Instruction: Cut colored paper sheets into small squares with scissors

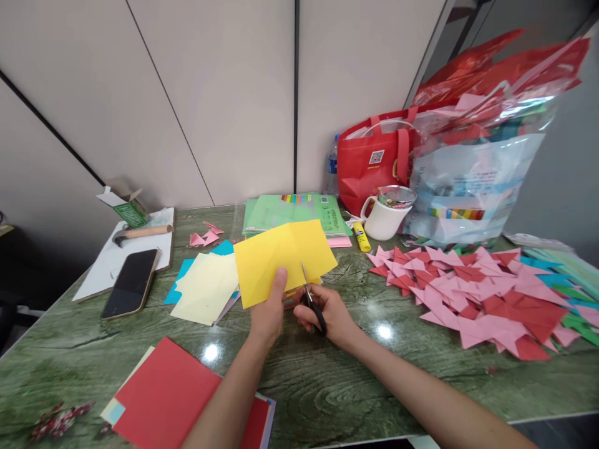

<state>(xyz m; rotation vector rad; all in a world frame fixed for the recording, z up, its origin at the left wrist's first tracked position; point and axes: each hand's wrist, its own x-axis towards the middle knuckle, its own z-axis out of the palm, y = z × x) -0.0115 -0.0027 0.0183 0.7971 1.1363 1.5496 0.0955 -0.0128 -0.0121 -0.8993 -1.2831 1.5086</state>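
Note:
A creased sheet of yellow paper (285,252) is held up above the table by my left hand (269,312), its thumb pressed on the lower edge. My right hand (330,315) grips a pair of black-handled scissors (316,308). One metal blade shows in front of the yellow paper near its lower right edge. Whether the blades are cutting into it I cannot tell. Behind and left of my left hand lie pale yellow squares (208,287) over blue paper (185,272).
Red paper sheets (168,386) lie at the front left. A phone (131,284) and a hammer (143,232) are at the left. Pink and red folded pieces (468,293) cover the right side. A white mug (384,221), glue stick (361,237) and red bag (369,156) stand behind.

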